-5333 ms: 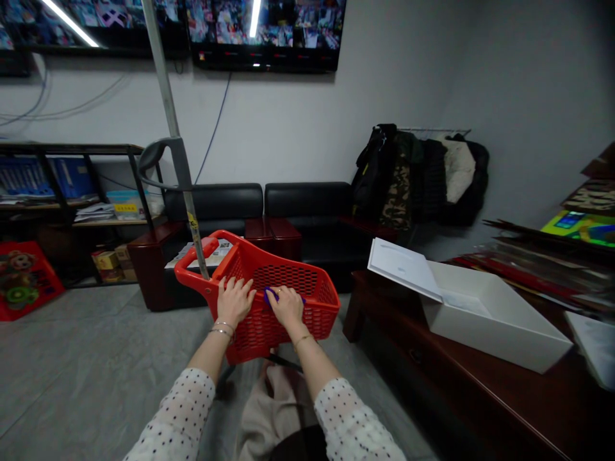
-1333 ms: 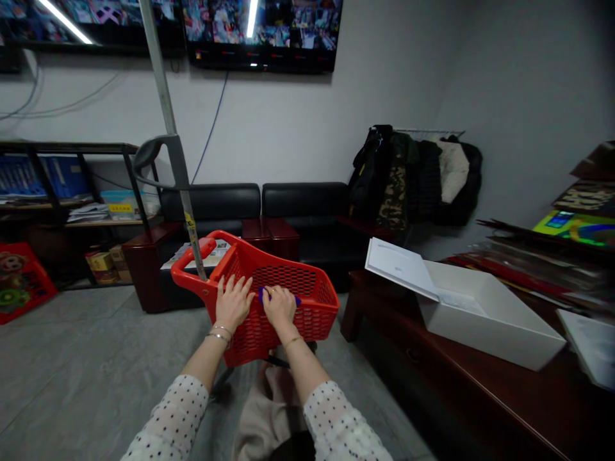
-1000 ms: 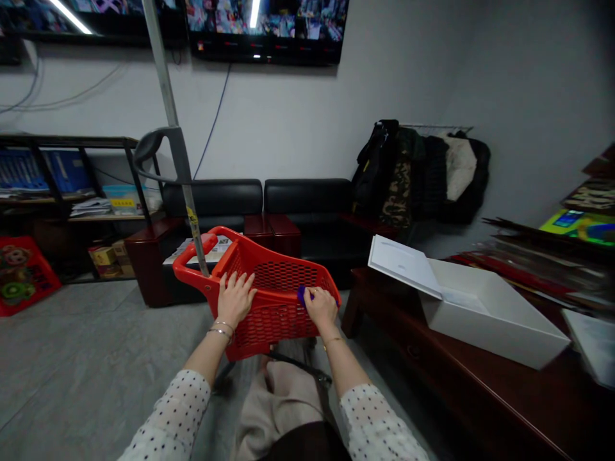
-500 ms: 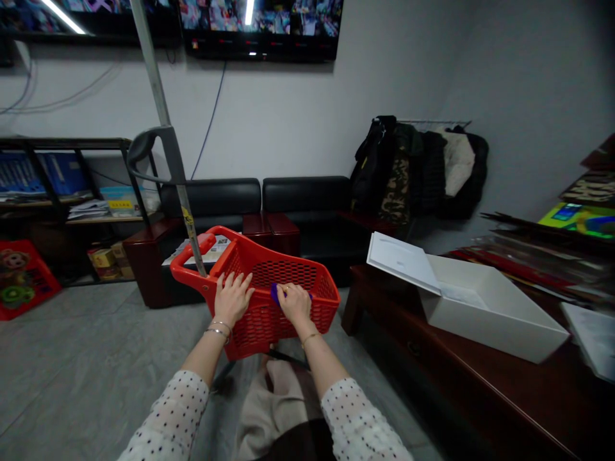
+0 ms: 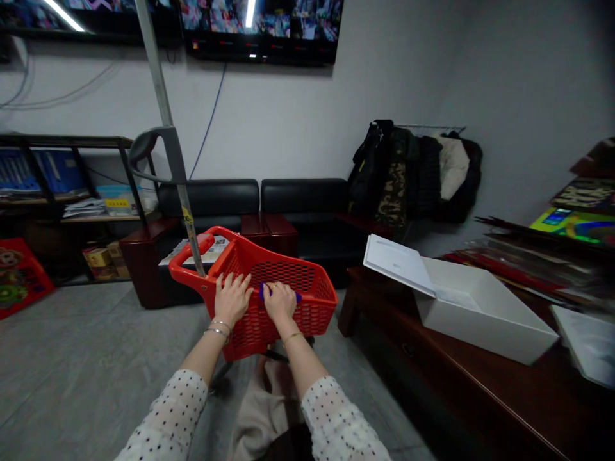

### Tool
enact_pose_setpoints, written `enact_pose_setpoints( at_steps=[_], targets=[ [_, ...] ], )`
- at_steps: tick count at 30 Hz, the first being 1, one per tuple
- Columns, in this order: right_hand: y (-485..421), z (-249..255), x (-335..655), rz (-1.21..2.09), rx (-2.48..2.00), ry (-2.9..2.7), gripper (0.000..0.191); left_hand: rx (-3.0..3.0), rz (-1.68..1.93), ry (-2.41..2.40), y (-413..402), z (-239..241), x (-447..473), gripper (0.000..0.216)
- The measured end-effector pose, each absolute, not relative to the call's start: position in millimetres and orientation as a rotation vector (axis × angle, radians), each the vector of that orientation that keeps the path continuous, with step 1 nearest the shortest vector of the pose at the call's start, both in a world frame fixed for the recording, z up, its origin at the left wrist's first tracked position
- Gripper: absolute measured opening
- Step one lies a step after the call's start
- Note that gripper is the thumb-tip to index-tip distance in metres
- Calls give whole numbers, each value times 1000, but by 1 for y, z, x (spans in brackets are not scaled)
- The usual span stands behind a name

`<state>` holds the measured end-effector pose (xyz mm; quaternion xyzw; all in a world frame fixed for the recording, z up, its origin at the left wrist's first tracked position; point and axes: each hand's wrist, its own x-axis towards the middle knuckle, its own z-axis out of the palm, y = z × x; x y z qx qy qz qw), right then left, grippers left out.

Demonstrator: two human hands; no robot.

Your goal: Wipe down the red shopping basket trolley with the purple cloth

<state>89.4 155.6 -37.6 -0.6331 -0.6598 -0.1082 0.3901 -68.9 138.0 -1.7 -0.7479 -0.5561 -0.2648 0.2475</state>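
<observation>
On the near rim of the red basket [image 5: 288,282] — both my hands at work.
Left hand [image 5: 232,297] lay flat, fingers spread; right hand [image 5: 278,301] pressed a purple cloth [image 5: 262,291] mid-rim — how much was already wiped, I couldn't tell.

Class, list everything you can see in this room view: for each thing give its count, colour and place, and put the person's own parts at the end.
Red plastic mesh shopping basket: one, red, on the floor at centre.
Grey metal pole with curved handle: one, grey, rising from the basket's far left end.
Small blue cloth: one, blue, on the basket's near rim under the right hand.
Open white box: one, white, on the dark wooden table at right.
Black leather sofa: one, black, against the back wall.
Hanging coats: several, dark, right of the sofa.
Wall screens: at least two, top edge.
Left hand: flat on the rim.
Right hand: on the cloth.
</observation>
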Motion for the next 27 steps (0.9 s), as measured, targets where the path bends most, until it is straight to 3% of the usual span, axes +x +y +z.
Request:
enact_pose_setpoints(
  at_steps=[5,11,15,21,27],
  targets=[
    [154,-42,134,-231,-1542,-1772,33,-2071,-739,-1504,139,-3,-73,47],
    [156,-55,215,-263,-1842,-1532,35,-2071,-781,-1527,139,-3,-68,46],
    [156,-53,175,-371,-1921,-1356,38,-2074,-813,-1537,139,-3,-67,46],
    [152,-38,94,-323,-1577,-1682,34,-2056,-746,-1523,141,-2,-70,46],
    [154,-48,169,-294,-1587,-1755,33,-2068,-695,-1499,143,-1,-75,47]
  ],
)
